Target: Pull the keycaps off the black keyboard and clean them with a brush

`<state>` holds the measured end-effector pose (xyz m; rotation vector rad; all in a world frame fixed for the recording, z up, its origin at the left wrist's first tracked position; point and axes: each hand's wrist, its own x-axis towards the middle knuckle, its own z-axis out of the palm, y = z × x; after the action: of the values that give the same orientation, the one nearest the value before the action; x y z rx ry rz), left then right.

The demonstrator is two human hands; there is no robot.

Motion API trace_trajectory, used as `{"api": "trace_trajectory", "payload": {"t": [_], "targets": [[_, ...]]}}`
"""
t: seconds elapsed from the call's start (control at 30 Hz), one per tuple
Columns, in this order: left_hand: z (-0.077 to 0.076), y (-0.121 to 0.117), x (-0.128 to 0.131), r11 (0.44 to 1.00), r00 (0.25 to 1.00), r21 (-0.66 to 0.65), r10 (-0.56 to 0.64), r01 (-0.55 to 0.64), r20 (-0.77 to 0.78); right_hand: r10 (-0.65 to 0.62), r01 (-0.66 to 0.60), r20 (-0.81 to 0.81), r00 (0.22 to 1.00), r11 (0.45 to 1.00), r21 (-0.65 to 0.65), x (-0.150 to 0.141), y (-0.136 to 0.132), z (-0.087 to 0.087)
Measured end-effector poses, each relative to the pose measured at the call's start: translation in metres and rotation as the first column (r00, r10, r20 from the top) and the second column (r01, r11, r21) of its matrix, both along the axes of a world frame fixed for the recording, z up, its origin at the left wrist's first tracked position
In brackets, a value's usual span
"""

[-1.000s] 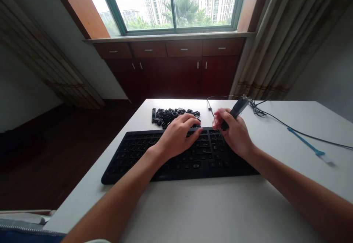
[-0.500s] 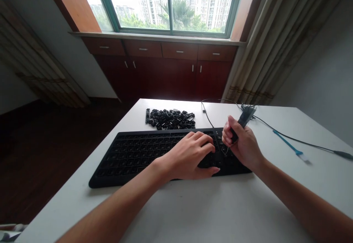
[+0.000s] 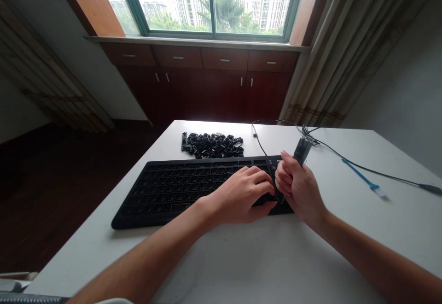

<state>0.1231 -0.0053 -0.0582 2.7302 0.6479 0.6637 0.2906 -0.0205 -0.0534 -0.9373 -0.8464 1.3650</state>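
Observation:
A black keyboard [image 3: 179,189] lies on the white table [image 3: 262,258], with most of its keycaps off. My left hand [image 3: 241,195] rests on its right part, fingers curled over the keys; whether it holds anything is hidden. My right hand [image 3: 299,186] is closed round a dark keycap-puller tool [image 3: 301,151], whose thin wire end points down at the keyboard's right end. The two hands nearly touch. A pile of loose black keycaps [image 3: 212,144] lies behind the keyboard.
A black cable [image 3: 362,168] runs across the table's far right, with a plug end [image 3: 254,134] near the keycaps. A blue brush [image 3: 362,177] lies right of my hands. Dark wooden cabinets [image 3: 207,83] under a window and a curtain [image 3: 345,50] stand beyond the table.
My left hand moved from the keyboard's upper middle to its lower right part. My right hand came down and toward me with the tool, close to the left hand. The view shifted slightly.

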Motion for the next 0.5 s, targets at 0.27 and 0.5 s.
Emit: {"api": "trace_trajectory", "payload": {"t": [0.27,0.5], "targets": [[0.007,-0.002,-0.002,0.997,0.999,-0.072,0.012,-0.015,-0.030,0.013,-0.031,0.107,0.994,0.986,0.165,-0.004,-0.004,-0.012],[-0.006,-0.015,0.014,0.987,0.990,-0.112,0.125,-0.117,0.072,0.079,-0.128,0.165,0.983,0.940,0.316,-0.006,-0.013,-0.014]]}}
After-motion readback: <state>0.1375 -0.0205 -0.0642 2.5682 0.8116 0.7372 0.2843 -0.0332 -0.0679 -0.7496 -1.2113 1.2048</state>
